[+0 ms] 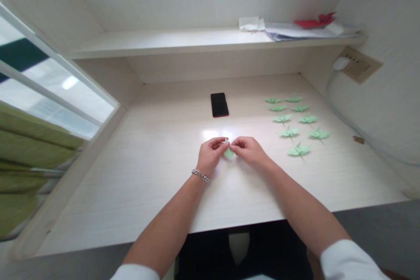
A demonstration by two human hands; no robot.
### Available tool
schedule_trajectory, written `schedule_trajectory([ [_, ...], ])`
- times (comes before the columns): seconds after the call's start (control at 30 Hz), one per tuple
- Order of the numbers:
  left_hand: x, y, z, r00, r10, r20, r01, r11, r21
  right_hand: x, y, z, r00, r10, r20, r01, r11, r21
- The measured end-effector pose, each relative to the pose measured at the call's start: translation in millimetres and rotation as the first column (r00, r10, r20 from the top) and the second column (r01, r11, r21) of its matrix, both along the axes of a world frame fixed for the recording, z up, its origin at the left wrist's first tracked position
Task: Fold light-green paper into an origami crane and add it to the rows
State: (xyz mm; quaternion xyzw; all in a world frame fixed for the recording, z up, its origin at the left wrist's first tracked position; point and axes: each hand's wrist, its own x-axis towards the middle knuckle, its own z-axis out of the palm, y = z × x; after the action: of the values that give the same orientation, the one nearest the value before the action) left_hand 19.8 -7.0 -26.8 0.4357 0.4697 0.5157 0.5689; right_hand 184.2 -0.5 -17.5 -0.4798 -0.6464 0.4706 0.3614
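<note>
A small piece of folded green paper (229, 153) is pinched between my two hands, above the middle of the desk. My left hand (211, 153), with a silver chain bracelet on its wrist, grips the paper's left side between thumb and fingers. From the other side, my right hand (248, 149) pinches its right edge. Fingers cover part of the paper, so its full shape is hidden. To the right stand several green paper cranes (299, 150) in two rough columns, apart from my hands.
Beyond my hands lies a black phone (219, 105) on the pale desk (157, 140). Above runs a shelf (170, 39) bearing papers (295, 30) and a red paper crane (326, 18). At right, a white cable (344, 118) hangs from a wall socket (359, 64).
</note>
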Motion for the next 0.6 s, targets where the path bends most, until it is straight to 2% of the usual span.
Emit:
schedule_trajectory([
  [0.2,-2,1,-2.5,0.99,0.048,-0.132,-0.038,0.996,0.075,-3,-2,-1.1,0.997,0.054,-0.062,-0.059,0.996,-0.074],
  [0.33,-2,0,-0.2,0.976,0.099,-0.192,-0.084,0.993,0.085,-5,-2,-1.6,0.999,0.031,-0.029,-0.031,1.0,0.003],
  [0.5,3,-5,8.1,0.99,-0.103,-0.094,0.102,0.995,-0.016,-3,2,-3.8,0.994,-0.093,-0.061,0.094,0.995,0.018],
  [0.6,4,-6,12.1,0.989,-0.074,-0.127,0.076,0.997,0.007,-3,3,-5.7,0.992,-0.078,-0.094,0.076,0.997,-0.028],
])
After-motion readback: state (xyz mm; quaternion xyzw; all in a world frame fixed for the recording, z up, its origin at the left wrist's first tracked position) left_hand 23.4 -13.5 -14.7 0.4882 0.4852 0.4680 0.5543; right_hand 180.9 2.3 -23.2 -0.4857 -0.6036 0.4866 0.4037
